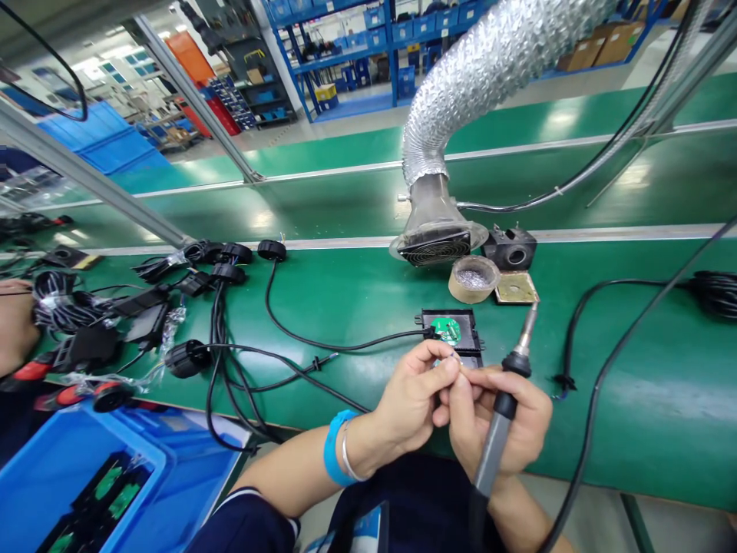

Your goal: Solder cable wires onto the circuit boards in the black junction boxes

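My right hand (527, 418) holds a soldering iron (496, 438), its metal tip slanting up and away toward the sponge tray. The thumb and fingertips of that hand also meet those of my left hand (406, 395) in a pinch. What lies between the fingertips is too small and too covered to make out. Just beyond them is an open black plastic case (470, 321) with a round green circuit board (447, 330) in it. A black cable (345, 347) runs into the case from the left. My hands partly hide the near half of the case.
Behind the case stand a solder tub (473, 280), a sponge tray (517, 288), an iron holder (511, 247) and a fume hood (436, 223). Cables and black parts crowd the left bench, near another person's hand (16, 322). A blue bin (166, 453) holds cased boards.
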`<state>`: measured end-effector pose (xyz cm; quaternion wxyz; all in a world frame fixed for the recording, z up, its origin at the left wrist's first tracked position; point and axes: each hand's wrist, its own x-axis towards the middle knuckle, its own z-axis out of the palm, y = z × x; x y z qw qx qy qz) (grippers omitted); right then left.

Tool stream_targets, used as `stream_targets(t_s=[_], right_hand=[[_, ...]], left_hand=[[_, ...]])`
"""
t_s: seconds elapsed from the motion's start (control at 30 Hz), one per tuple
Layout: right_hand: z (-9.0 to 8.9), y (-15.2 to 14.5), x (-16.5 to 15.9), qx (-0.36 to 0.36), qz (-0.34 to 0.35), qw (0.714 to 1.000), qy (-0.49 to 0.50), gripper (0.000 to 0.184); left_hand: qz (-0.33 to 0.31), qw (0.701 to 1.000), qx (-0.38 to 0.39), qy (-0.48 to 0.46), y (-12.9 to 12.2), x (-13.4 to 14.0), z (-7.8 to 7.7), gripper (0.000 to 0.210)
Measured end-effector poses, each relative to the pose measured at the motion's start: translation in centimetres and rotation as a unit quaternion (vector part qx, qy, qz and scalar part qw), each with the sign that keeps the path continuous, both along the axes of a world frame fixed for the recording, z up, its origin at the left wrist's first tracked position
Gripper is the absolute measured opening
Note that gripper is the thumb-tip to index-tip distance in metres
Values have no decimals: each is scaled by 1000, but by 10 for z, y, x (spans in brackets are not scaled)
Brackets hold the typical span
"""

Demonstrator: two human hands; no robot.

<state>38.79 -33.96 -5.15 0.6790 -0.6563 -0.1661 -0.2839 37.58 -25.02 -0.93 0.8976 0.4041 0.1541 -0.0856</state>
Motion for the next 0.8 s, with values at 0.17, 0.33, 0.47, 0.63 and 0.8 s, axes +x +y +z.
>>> stream_targets(t_s=[0.17, 0.33, 0.47, 0.63, 0.8], right_hand=[[0, -13, 0, -14, 26, 999, 25, 38], [15, -27, 4, -24, 90, 994, 63, 39], [20, -35, 4, -71, 77, 992, 68, 37], [19, -43, 10, -97, 94, 990, 51, 32], [20, -49, 16, -125, 90, 987, 48, 32]], left_hand=[[-50, 989, 137, -10, 12, 2, 2, 35], [-65, 957, 276, -63, 18, 2, 12, 26], [-108, 949, 286, -82, 22, 2, 12, 28], [-235, 957, 163, -45, 30, 0, 3, 44], [-79, 880, 427, -194, 22, -5, 6, 24]])
